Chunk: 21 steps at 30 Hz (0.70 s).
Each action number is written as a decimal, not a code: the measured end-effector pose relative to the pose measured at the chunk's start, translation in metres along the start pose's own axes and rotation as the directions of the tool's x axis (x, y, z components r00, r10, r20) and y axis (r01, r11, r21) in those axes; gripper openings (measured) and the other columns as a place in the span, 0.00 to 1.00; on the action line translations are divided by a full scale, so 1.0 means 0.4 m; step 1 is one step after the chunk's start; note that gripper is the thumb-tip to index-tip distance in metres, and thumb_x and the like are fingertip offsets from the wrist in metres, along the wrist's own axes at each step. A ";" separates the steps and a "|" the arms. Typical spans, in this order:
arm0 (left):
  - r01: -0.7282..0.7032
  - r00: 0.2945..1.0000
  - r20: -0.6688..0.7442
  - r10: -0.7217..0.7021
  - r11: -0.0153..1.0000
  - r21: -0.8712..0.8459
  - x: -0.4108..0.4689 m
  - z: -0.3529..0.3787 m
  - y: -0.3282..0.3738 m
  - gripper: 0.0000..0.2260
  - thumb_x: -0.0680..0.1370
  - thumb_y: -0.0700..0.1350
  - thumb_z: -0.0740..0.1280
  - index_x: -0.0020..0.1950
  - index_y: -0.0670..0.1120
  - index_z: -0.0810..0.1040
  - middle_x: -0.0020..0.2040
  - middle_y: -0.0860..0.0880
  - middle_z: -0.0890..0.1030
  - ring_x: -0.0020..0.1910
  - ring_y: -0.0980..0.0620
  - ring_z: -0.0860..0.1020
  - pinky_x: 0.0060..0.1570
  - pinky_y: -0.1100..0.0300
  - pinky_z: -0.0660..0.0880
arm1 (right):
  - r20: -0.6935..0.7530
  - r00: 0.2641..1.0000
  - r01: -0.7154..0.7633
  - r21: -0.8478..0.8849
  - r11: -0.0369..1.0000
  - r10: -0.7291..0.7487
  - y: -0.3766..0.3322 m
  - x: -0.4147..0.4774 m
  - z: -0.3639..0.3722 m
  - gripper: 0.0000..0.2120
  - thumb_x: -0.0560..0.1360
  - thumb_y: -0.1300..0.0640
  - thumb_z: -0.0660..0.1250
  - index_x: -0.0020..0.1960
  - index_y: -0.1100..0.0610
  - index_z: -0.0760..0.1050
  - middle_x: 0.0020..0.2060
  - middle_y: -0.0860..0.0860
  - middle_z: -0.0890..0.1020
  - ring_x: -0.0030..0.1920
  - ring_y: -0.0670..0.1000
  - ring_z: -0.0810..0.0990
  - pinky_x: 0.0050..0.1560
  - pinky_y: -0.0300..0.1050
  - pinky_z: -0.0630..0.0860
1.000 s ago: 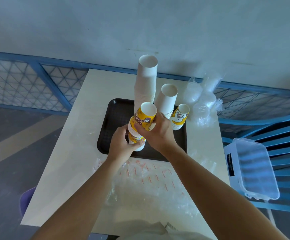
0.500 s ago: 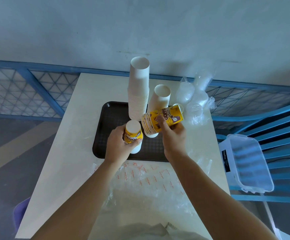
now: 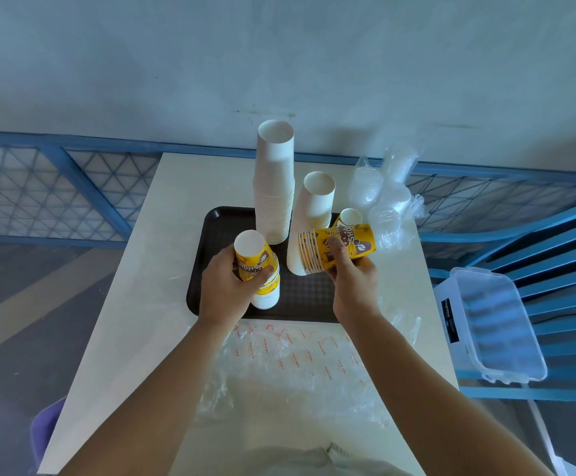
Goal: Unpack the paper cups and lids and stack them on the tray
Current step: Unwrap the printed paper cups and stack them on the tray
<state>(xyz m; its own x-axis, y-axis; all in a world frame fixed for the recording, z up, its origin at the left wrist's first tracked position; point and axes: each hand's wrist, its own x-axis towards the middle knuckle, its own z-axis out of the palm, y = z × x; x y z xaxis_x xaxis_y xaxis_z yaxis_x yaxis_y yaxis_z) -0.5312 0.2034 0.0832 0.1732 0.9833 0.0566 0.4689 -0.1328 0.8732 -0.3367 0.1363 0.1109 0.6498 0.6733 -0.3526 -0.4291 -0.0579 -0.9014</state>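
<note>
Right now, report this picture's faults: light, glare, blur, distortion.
Head view: the wide lens bows the blue railing and splays the table edges. Head view: a cool bluish cast lies over everything. Head view: glare washes out the plastic wrap on the table's near end. Head view: the print on the yellow cups in the right hand is sharp, so little blur.

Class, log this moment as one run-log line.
left hand: grips standing yellow stack over tray | right hand: holds sideways yellow stack | lids: bagged

White cup stack (image 3: 274, 187) inverted on tray (image 3: 218, 228); left yellow stack (image 3: 252, 257) inverted, right yellow stack (image 3: 352, 238) sideways.
</note>
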 end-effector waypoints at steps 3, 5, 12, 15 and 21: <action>-0.011 1.000 -0.014 0.011 1.000 -0.012 0.001 -0.012 0.013 0.22 0.71 0.53 0.82 0.60 0.49 0.81 0.54 0.56 0.84 0.52 0.59 0.82 0.51 0.66 0.77 | -0.019 1.000 -0.018 0.018 1.000 0.018 0.004 0.003 -0.005 0.16 0.79 0.54 0.74 0.63 0.61 0.79 0.54 0.56 0.87 0.55 0.52 0.87 0.56 0.50 0.83; -0.015 1.000 -0.027 0.015 0.999 -0.029 0.000 -0.019 0.022 0.21 0.71 0.53 0.82 0.60 0.49 0.81 0.54 0.56 0.85 0.52 0.59 0.83 0.51 0.66 0.78 | -0.026 0.999 -0.029 0.026 0.999 0.029 0.008 0.004 -0.008 0.17 0.78 0.54 0.74 0.64 0.61 0.79 0.55 0.56 0.87 0.55 0.52 0.87 0.56 0.50 0.83; -0.054 0.995 -0.086 0.047 0.995 -0.082 -0.007 -0.045 0.050 0.19 0.72 0.53 0.82 0.59 0.54 0.81 0.53 0.57 0.85 0.53 0.61 0.83 0.53 0.65 0.79 | -0.026 0.998 -0.057 0.029 0.998 0.058 0.020 0.011 -0.022 0.19 0.78 0.52 0.75 0.65 0.59 0.79 0.56 0.55 0.87 0.56 0.52 0.87 0.60 0.54 0.82; -0.060 0.992 -0.114 0.046 0.991 -0.116 -0.012 -0.053 0.059 0.19 0.72 0.52 0.82 0.60 0.53 0.81 0.54 0.56 0.86 0.54 0.58 0.84 0.55 0.62 0.81 | -0.027 0.997 -0.069 0.029 0.997 0.070 0.023 0.015 -0.026 0.19 0.77 0.52 0.75 0.65 0.60 0.79 0.56 0.55 0.87 0.57 0.53 0.86 0.61 0.55 0.82; -0.073 0.982 -0.183 0.038 0.979 -0.190 -0.020 -0.075 0.089 0.18 0.70 0.60 0.79 0.57 0.60 0.80 0.53 0.65 0.85 0.55 0.60 0.84 0.58 0.55 0.82 | -0.022 0.996 -0.089 0.005 0.996 0.089 0.024 0.022 -0.036 0.20 0.77 0.52 0.75 0.65 0.59 0.78 0.56 0.54 0.87 0.56 0.51 0.87 0.63 0.57 0.81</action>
<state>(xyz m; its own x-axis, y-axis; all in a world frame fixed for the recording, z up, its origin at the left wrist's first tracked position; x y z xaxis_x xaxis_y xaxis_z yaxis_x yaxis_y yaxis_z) -0.5420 0.1943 0.1285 0.0294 0.9837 0.1776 0.2821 -0.1787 0.9426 -0.3258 0.1310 0.0955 0.6226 0.6491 -0.4372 -0.4886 -0.1139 -0.8650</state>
